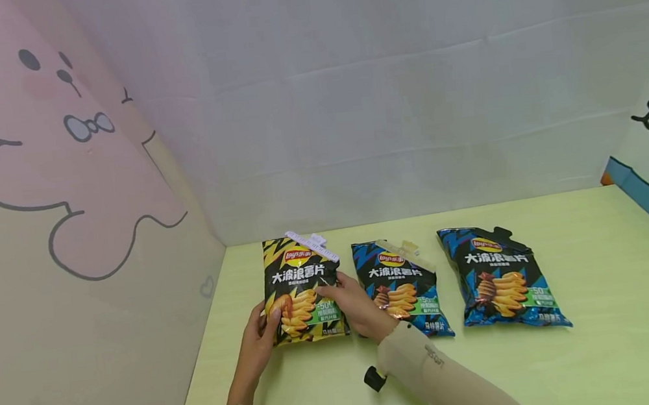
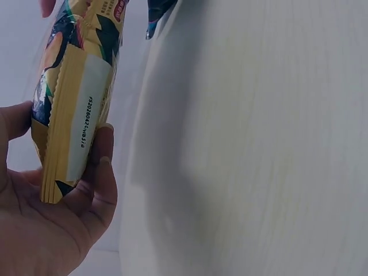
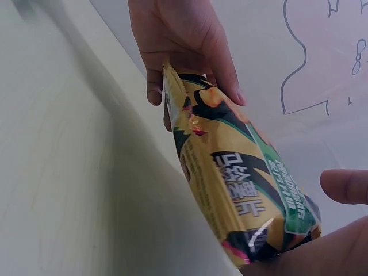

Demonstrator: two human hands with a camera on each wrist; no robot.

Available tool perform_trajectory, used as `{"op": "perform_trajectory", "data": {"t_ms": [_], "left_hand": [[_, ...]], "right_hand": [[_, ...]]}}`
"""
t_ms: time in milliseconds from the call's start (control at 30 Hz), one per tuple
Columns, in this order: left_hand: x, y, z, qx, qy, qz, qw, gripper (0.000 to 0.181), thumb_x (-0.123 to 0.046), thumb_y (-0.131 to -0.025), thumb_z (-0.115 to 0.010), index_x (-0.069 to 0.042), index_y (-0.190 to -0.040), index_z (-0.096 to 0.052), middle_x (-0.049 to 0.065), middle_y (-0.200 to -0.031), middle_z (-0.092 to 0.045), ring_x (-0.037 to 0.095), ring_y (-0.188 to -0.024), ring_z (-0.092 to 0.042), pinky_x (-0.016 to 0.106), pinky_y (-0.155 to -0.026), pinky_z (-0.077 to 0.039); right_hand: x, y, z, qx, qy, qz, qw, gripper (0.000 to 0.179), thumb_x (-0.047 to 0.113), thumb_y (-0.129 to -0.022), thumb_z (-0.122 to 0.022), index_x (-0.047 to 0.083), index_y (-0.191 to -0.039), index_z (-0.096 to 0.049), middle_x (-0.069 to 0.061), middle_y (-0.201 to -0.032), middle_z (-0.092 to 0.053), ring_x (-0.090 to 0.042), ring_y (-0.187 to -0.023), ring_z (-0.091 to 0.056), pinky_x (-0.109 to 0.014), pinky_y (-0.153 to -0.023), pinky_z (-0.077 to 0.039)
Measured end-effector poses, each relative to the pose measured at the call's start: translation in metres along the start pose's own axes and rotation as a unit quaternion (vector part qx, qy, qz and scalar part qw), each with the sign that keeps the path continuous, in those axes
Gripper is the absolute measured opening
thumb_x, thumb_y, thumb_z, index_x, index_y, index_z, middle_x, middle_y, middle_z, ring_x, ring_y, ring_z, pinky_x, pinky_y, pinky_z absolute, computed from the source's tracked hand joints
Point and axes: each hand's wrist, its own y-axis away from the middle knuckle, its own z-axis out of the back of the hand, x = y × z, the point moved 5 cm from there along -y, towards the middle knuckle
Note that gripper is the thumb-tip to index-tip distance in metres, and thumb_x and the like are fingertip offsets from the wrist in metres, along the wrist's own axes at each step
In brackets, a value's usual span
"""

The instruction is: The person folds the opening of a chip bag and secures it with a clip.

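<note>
A yellow-and-black chip bag (image 1: 290, 277) is between my two hands, its front facing me. Across its top right corner sits a white bag clip (image 1: 312, 246). My left hand (image 1: 257, 336) grips the lower left side, thumb on the front; in the left wrist view its fingers curl behind the bag's end seam (image 2: 89, 115). My right hand (image 1: 360, 306) holds the right side with the thumb over the front. From the right wrist, the bag's lower edge (image 3: 230, 195) shows raised over the table, with a shadow below.
Just right of my right hand lies a blue-and-black chip bag (image 1: 401, 312) with a pale yellowish clip (image 1: 406, 253). Farther right lies another blue-and-black bag (image 1: 505, 289) with a black clip (image 1: 504, 237). The pale green table (image 1: 611, 253) meets a wall at the left and a curtain-like backdrop behind.
</note>
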Motion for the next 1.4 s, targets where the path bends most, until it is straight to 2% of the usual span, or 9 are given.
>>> {"op": "perform_trajectory", "data": {"t_ms": [100, 300, 467, 600, 800, 933, 1167, 1267, 1400], "left_hand": [[0.003, -0.001, -0.003, -0.004, -0.005, 0.009, 0.9999, 0.057, -0.047, -0.104, -0.050, -0.015, -0.151, -0.040, 0.021, -0.132, -0.065, 0.022, -0.109, -0.067, 0.026, -0.086, -0.052], [0.010, -0.003, -0.008, -0.011, -0.019, 0.013, 0.9997, 0.060, -0.046, -0.105, -0.049, -0.009, -0.151, -0.039, 0.024, -0.136, -0.062, 0.028, -0.116, -0.066, 0.035, -0.094, -0.053], [0.014, -0.005, -0.009, -0.035, -0.036, 0.028, 0.9983, 0.063, -0.048, -0.104, -0.050, -0.007, -0.151, -0.039, 0.025, -0.136, -0.061, 0.030, -0.115, -0.064, 0.041, -0.096, -0.052], [0.016, -0.007, -0.010, -0.052, -0.044, 0.040, 0.9969, 0.065, -0.048, -0.104, -0.050, -0.006, -0.151, -0.039, 0.027, -0.136, -0.060, 0.033, -0.116, -0.063, 0.045, -0.098, -0.051], [0.021, -0.006, -0.012, -0.047, -0.043, 0.054, 0.9965, 0.067, -0.051, -0.103, -0.049, -0.007, -0.153, -0.037, 0.026, -0.139, -0.058, 0.034, -0.121, -0.061, 0.051, -0.104, -0.048], [0.023, -0.004, -0.013, -0.041, -0.046, 0.063, 0.9961, 0.069, -0.053, -0.103, -0.049, -0.008, -0.154, -0.035, 0.026, -0.141, -0.057, 0.035, -0.124, -0.059, 0.054, -0.107, -0.046], [0.019, -0.005, -0.013, -0.043, -0.052, 0.053, 0.9963, 0.065, -0.048, -0.104, -0.051, -0.008, -0.153, -0.037, 0.026, -0.141, -0.057, 0.037, -0.125, -0.060, 0.053, -0.107, -0.047], [0.018, -0.008, -0.012, -0.048, -0.058, 0.058, 0.9955, 0.065, -0.048, -0.103, -0.052, -0.010, -0.154, -0.037, 0.025, -0.143, -0.056, 0.038, -0.126, -0.059, 0.054, -0.107, -0.047], [0.017, -0.010, -0.010, -0.051, -0.052, 0.056, 0.9958, 0.064, -0.045, -0.103, -0.053, -0.011, -0.155, -0.036, 0.025, -0.146, -0.053, 0.039, -0.127, -0.057, 0.053, -0.105, -0.048]], "right_hand": [[-0.002, -0.002, 0.001, -0.008, 0.003, -0.007, 0.9999, 0.059, 0.024, -0.100, -0.059, 0.007, -0.152, -0.038, -0.017, -0.133, -0.064, -0.021, -0.106, -0.068, -0.037, -0.092, -0.056], [-0.007, -0.004, 0.004, -0.018, 0.007, -0.013, 0.9997, 0.059, 0.024, -0.100, -0.059, 0.005, -0.152, -0.039, -0.017, -0.134, -0.063, -0.022, -0.108, -0.067, -0.038, -0.095, -0.054], [-0.009, -0.006, 0.004, -0.018, -0.011, -0.004, 0.9998, 0.056, 0.022, -0.100, -0.057, 0.000, -0.149, -0.042, -0.021, -0.134, -0.062, -0.023, -0.110, -0.067, -0.038, -0.097, -0.054], [-0.014, -0.008, 0.003, -0.030, -0.033, -0.012, 0.9990, 0.055, 0.022, -0.100, -0.057, 0.000, -0.148, -0.043, -0.020, -0.133, -0.063, -0.021, -0.106, -0.068, -0.036, -0.093, -0.056], [-0.023, -0.009, 0.003, -0.041, -0.048, -0.032, 0.9975, 0.054, 0.023, -0.100, -0.056, 0.001, -0.148, -0.043, -0.019, -0.132, -0.063, -0.021, -0.104, -0.069, -0.036, -0.088, -0.058], [-0.027, -0.007, 0.004, -0.043, -0.055, -0.042, 0.9966, 0.055, 0.023, -0.101, -0.055, 0.001, -0.150, -0.041, -0.020, -0.136, -0.061, -0.023, -0.108, -0.068, -0.038, -0.092, -0.057], [-0.027, -0.006, 0.005, -0.061, -0.050, -0.039, 0.9961, 0.060, 0.021, -0.100, -0.054, 0.000, -0.153, -0.035, -0.022, -0.142, -0.056, -0.030, -0.120, -0.063, -0.042, -0.101, -0.053], [-0.025, -0.006, 0.006, -0.069, -0.052, -0.035, 0.9956, 0.064, 0.020, -0.100, -0.054, 0.000, -0.156, -0.030, -0.021, -0.150, -0.050, -0.033, -0.130, -0.056, -0.046, -0.109, -0.047], [-0.023, -0.004, 0.007, -0.078, -0.048, -0.035, 0.9952, 0.071, 0.021, -0.099, -0.056, -0.001, -0.158, -0.023, -0.023, -0.161, -0.033, -0.039, -0.145, -0.040, -0.051, -0.120, -0.035]]}}
